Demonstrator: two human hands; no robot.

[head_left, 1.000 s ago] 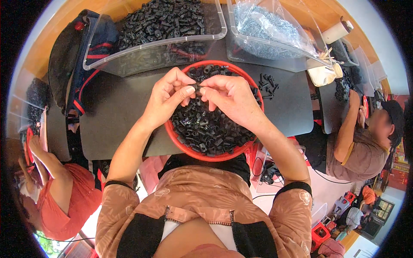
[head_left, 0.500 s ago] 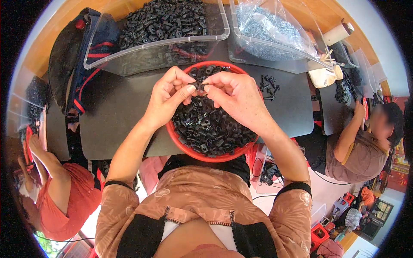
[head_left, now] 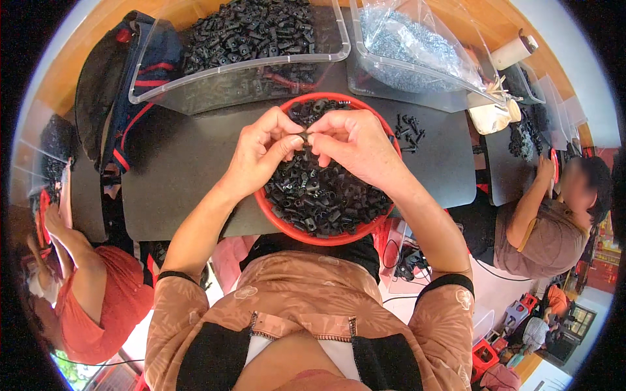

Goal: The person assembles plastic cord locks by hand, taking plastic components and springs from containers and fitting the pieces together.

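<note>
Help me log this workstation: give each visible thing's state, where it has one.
Bare left hand: grip pinched shut on a small dark piece, mostly hidden
Bare right hand: grip pinched shut at that piece
Round red plastic basin: open, filled with small black parts
Left rectangular clear plastic bin: open-topped, holding many black plastic pieces
Right rectangular clear plastic bin: open-topped, holding silvery-blue pieces
Slim black rod-like parts: loose on dark tabletop
</note>
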